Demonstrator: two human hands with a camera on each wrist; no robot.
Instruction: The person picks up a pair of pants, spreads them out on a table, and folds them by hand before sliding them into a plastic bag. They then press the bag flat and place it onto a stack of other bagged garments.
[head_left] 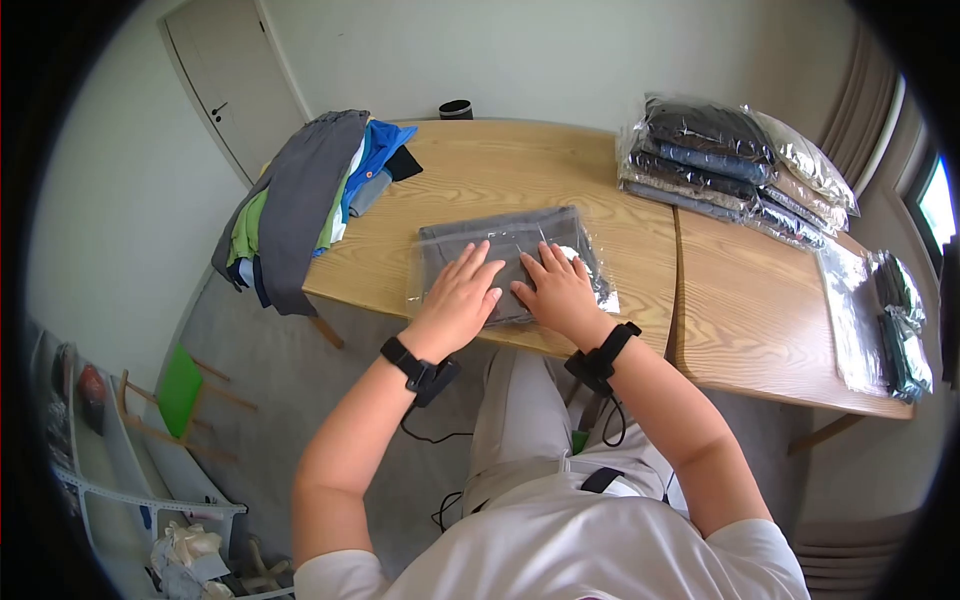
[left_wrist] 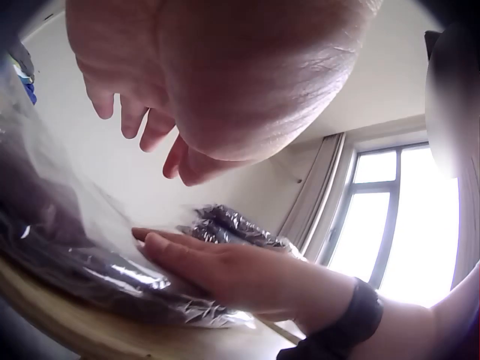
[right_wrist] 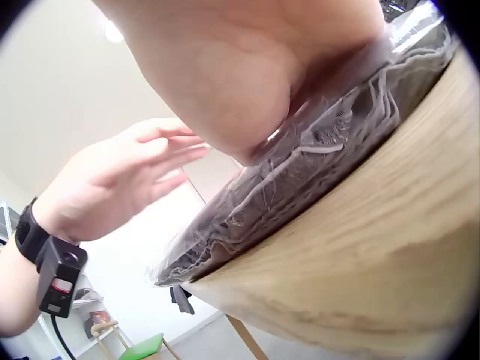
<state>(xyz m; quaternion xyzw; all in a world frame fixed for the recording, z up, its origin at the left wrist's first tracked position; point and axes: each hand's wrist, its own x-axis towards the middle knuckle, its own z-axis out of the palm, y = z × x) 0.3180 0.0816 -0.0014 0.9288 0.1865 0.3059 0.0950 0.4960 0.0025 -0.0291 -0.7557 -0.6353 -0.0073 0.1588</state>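
A folded grey garment in a clear plastic bag [head_left: 510,225] lies flat at the table's front edge. Over its left half is my left hand [head_left: 458,300], fingers spread; in the right wrist view the left hand [right_wrist: 124,180] appears raised a little off the bag. My right hand [head_left: 562,298] rests on the bag's right half with its fingers extended. The right wrist view has the heel of the right hand [right_wrist: 225,82] against the bagged garment [right_wrist: 277,187]. Neither hand grips anything.
Loose clothes [head_left: 310,200] hang over the table's left end. Stacked bagged garments [head_left: 700,150] stand at the back right, and more clear bags [head_left: 850,310] lie at the far right. A seam splits the wooden table [head_left: 520,160]. A green chair [head_left: 181,392] stands at left.
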